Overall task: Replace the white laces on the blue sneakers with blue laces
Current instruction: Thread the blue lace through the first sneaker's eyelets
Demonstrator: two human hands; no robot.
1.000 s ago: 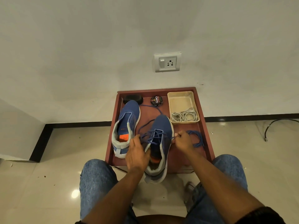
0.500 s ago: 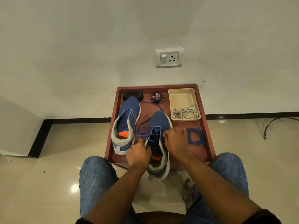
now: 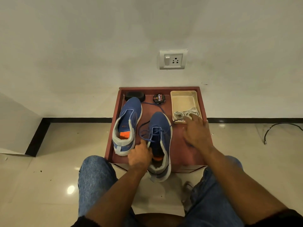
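Your left hand (image 3: 139,155) is clenched on the near sneaker (image 3: 159,145), its fingers curled round the left side of the collar beside the tongue; that shoe lies in the middle of the red tray (image 3: 205,128) with its toe toward the far edge and its heel hanging past the near edge over the floor. A blue lace (image 3: 148,134) is threaded through its eyelets, and a loose end trails off toward the far edge, past the toe; the other loose loops lie just left of the eyelets, near your knuckles. Your right hand (image 3: 196,133) is released, fingers spread and holding nothing, hovering over the right side of the tray; its fingertips reach the near rim of the beige dish (image 3: 183,99), though you cannot tell from here whether they touch it. The white laces (image 3: 183,114) lie coiled in the near half of that dish, which sits in the far right corner. The second sneaker (image 3: 127,125) stands along the left edge with no lace in it, toe to the far left corner. At the far edge you have a black oval object (image 3: 134,96) just beyond that toe, and a round polish tin (image 3: 159,99) between it and the dish.
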